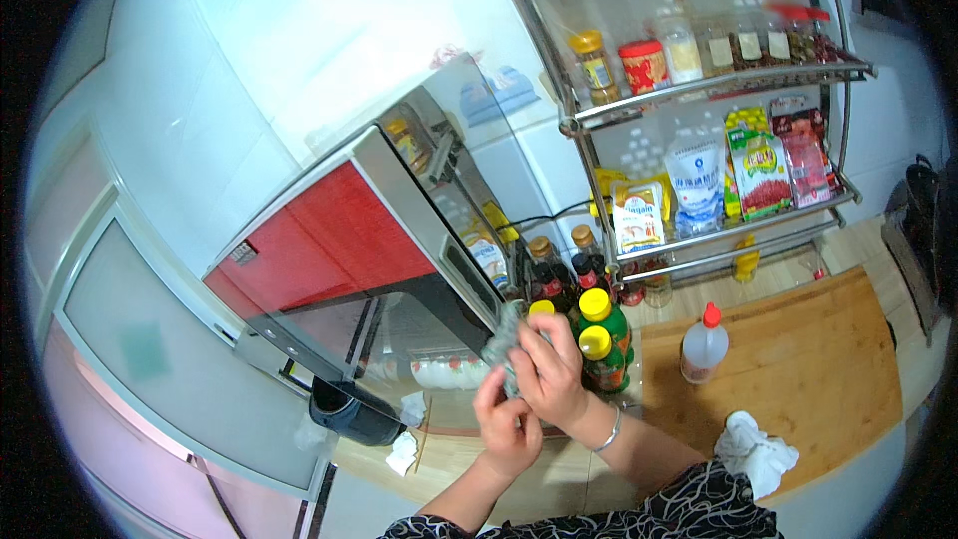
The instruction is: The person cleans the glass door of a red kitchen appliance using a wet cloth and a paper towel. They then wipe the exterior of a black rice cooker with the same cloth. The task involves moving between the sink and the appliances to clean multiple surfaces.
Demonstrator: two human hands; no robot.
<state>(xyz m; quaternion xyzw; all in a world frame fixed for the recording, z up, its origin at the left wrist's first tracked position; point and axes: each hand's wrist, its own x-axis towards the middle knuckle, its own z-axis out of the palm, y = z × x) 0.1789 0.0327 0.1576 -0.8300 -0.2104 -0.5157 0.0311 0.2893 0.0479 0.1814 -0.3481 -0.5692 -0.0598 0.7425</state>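
My right hand (550,370), with a silver bangle on its wrist, grips a crumpled grey-green cloth (503,337), blurred and partly hidden by the fingers. Close below it, my left hand (509,427) pinches the cloth's lower end with curled fingers. Both hands are in front of a cabinet-like appliance (329,239) with a red panel and dark glass. Just right of the hands stand green bottles with yellow caps (602,367). A clear squeeze bottle with a red tip (704,348) is upright on a wooden board (808,359).
A crumpled white tissue (756,453) lies at the board's near edge. A metal rack (718,82) holds jars and food packets on the wall. Dark sauce bottles (587,269) stand below it. At left are a black bin (355,415), another crumpled tissue (403,453) and a frosted-glass door (179,337).
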